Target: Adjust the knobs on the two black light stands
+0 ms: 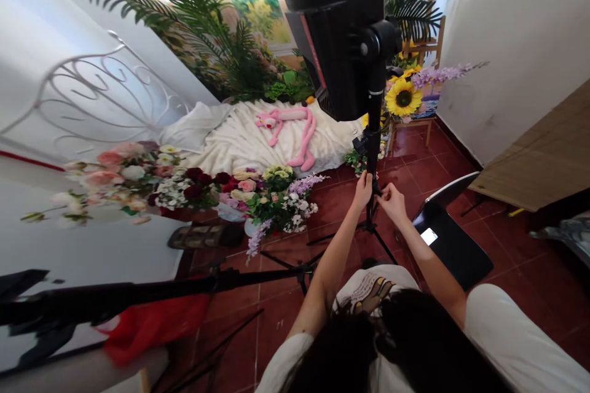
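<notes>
A black studio light [334, 43] sits on top of an upright black light stand [371, 163] in front of me. My left hand [363, 189] is closed around the stand's pole, low down near the spread legs. On the other side of the pole, my right hand [391, 201] pinches at what looks like a small locking knob on the stand's collar. The knob is mostly covered by my fingers. Below both hands the tripod legs stand on the red tiled floor [336, 196].
A black chair [454, 245] with a phone [429, 236] on its seat stands at the right. Another black stand [184, 285] crosses the lower left. Artificial flowers [276, 196] front a white fur blanket [230, 135] with a pink plush toy [306, 135]. Sunflowers [404, 98] stand behind the light.
</notes>
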Tool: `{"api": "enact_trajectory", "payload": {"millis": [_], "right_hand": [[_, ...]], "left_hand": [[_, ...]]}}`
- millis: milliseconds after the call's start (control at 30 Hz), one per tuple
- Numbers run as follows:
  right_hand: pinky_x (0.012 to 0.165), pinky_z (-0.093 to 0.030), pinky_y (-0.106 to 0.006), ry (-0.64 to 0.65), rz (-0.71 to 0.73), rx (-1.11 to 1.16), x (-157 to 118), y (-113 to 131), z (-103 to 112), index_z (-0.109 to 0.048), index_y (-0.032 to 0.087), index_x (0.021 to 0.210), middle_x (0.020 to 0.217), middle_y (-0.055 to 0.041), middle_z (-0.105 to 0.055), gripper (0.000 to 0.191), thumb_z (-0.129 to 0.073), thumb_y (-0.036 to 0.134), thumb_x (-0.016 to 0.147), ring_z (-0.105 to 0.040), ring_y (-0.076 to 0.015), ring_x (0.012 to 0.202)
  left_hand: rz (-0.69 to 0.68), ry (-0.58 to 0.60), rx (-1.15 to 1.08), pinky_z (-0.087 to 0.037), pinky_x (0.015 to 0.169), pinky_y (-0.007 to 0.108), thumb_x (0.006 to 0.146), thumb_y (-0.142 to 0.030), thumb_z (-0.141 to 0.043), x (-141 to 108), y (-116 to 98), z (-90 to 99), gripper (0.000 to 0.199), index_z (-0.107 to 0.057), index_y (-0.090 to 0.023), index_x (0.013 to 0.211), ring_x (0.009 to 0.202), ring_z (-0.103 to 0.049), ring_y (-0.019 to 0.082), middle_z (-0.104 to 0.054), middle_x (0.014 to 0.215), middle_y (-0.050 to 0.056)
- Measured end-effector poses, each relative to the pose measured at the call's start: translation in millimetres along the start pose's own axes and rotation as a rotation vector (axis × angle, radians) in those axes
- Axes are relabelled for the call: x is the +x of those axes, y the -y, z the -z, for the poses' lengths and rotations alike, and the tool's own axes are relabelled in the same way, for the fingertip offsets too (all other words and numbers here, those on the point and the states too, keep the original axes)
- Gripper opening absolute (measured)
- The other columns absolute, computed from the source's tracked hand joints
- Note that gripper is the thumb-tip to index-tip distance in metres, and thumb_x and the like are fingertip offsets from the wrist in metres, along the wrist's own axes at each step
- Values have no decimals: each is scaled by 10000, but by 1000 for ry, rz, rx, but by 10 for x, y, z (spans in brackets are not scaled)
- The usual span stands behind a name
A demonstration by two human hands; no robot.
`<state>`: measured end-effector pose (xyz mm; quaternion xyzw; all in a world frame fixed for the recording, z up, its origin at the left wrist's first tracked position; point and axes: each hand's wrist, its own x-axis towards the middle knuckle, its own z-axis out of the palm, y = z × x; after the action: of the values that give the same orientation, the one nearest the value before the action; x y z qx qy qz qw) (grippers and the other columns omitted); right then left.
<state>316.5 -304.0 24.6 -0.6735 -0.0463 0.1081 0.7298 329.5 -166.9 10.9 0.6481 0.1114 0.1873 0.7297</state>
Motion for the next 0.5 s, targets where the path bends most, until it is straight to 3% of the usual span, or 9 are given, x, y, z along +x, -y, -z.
{"api": "enact_trajectory", "payload": {"millis": [100, 200, 333, 433, 500], "right_hand": [[631, -520, -322, 48, 206, -281, 69, 259, 134, -626, 245, 943, 735, 32, -646, 505, -948, 462, 620, -569, -163, 628], [746, -581, -356, -13, 417, -286, 271, 664, 90, -595, 247, 1191, 973, -33, -704, 676, -928, 549, 685, -642, -187, 776], [901, -607, -383, 60, 658, -262, 655, 1210, -283, -539, 271, 1328, 1188, -79, -693, 781, -920, 557, 710, -695, -242, 1069], [889, -610, -395, 130, 716, -260, 861, 1453, -602, -555, 248, 1273, 1083, -51, -700, 658, -867, 538, 771, -706, -239, 1016], [864, -611, -397, 111, 712, -261, 910, 1512, -758, -569, 231, 1202, 977, -25, -694, 555, -826, 526, 808, -704, -232, 945]], "left_hand": [[17, -17, 19, -569, 884, 329, 965, -710, -587, -9, -2, -19, 533, -677, -187, 919, 886, -687, 201, -720, 894, 79], [4, -35, 31, -569, 936, 344, 946, -745, -586, -4, -4, -37, 566, -679, -188, 934, 964, -698, 221, -729, 936, 88], [13, -28, 41, -584, 946, 341, 945, -770, -557, -1, -7, -58, 587, -676, -195, 923, 1061, -707, 249, -728, 913, 96], [43, -41, 44, -582, 987, 341, 956, -759, -549, -3, 0, -61, 578, -682, -197, 922, 1111, -709, 255, -745, 947, 113], [44, -41, 19, -558, 1062, 359, 952, -758, -558, 1, 12, -50, 578, -696, -196, 950, 1163, -703, 255, -760, 1022, 122]]}}
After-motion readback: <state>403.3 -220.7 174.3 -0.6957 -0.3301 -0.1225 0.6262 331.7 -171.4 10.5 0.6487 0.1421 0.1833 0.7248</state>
